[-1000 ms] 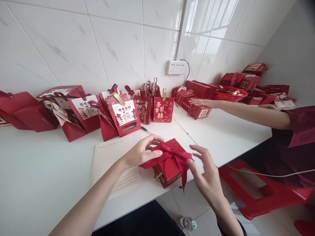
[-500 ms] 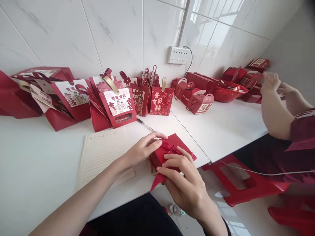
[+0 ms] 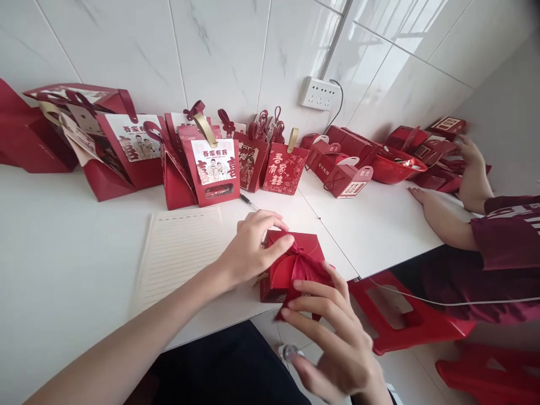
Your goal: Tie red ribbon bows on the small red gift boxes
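Observation:
A small red gift box (image 3: 276,275) sits near the front edge of the white table, with a dark-red ribbon (image 3: 310,269) tied over its lid. My left hand (image 3: 255,244) grips the box's far left corner, thumb on the lid beside the knot and fingers curled behind. Over the near right side hovers my right hand (image 3: 337,332), its fingers spread and the thumb held apart from the box. Its fingertips lie at the ribbon; whether they press on it I cannot tell. A lined notepad (image 3: 179,259) lies left of the box, and a pen (image 3: 248,201) lies behind my left hand.
Red paper gift bags (image 3: 215,174) stand along the tiled wall. Further right are small handled boxes (image 3: 348,177) and a red bowl (image 3: 392,169). Another person's hands (image 3: 470,152) are among boxes at the far right. A red stool (image 3: 392,315) stands below the table edge.
The box has turned, its front now facing me more. My right hand has opened, lowering its thumb away from the ribbon. The other person's near hand has come down onto the table.

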### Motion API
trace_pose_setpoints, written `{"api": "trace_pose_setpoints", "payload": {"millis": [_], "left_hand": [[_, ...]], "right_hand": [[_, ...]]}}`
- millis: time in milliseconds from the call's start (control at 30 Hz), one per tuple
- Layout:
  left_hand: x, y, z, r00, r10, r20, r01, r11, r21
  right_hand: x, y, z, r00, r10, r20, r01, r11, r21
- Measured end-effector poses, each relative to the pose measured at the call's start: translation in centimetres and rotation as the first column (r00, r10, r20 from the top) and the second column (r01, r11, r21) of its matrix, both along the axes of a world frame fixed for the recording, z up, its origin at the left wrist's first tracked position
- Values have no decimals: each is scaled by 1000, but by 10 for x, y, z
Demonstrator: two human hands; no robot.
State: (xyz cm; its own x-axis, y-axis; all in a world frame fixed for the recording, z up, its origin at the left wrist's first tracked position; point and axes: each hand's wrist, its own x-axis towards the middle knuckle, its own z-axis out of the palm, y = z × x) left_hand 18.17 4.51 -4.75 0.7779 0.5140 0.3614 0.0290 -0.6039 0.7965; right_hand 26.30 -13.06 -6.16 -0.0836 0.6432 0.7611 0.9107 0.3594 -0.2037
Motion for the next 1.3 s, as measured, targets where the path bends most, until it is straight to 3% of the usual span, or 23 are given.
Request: {"api": "trace_pose_setpoints", "payload": {"millis": [100, 167, 233, 300, 367, 600, 767, 933, 1067, 1133, 1200, 1267, 1300], "left_hand": [[-2, -5, 3, 998, 70, -7, -68, 987, 148], [-4, -7, 5, 997, 79, 23, -82, 978, 191], [-5, -8, 7, 997, 72, 41, -78, 977, 199], [-5, -9, 9, 997, 75, 34, -80, 980, 180], [-6, -11, 11, 995, 100, 1, -100, 985, 142], [-14, -9, 26, 979, 46, -200, -65, 993, -93], [-13, -6, 30, 981, -48, -189, 5, 976, -219], [-13, -2, 25, 988, -65, -138, 16, 944, -329], [-18, 4, 25, 970, -185, -156, 111, 912, -394], [-20, 6, 26, 959, -227, -168, 143, 902, -406], [-20, 7, 27, 957, -235, -169, 149, 902, -405], [-20, 7, 26, 961, -219, -168, 137, 907, -399], [-20, 6, 26, 963, -213, -166, 132, 908, -397]], "right_hand": [[8, -8, -2, 944, -144, -296, 198, 966, 163], [18, -10, 0, 843, -309, -441, 366, 930, 48], [25, -8, 4, 752, -449, -483, 412, 892, -188], [28, -5, 8, 708, -495, -503, 355, 866, -353], [28, 0, 12, 677, -498, -542, 278, 855, -437], [30, 9, 10, 568, -496, -657, 118, 839, -531], [32, 12, 6, 478, -430, -766, -6, 871, -492], [34, 16, 0, 295, -302, -906, -173, 916, -362], [42, 17, -11, 203, -278, -939, -230, 918, -321], [46, 16, -13, 194, -268, -944, -252, 916, -312], [44, 15, -9, 261, -287, -922, -149, 931, -332], [34, 12, -1, 422, -343, -839, 158, 939, -305], [26, 10, 4, 536, -369, -759, 317, 921, -224]]}}
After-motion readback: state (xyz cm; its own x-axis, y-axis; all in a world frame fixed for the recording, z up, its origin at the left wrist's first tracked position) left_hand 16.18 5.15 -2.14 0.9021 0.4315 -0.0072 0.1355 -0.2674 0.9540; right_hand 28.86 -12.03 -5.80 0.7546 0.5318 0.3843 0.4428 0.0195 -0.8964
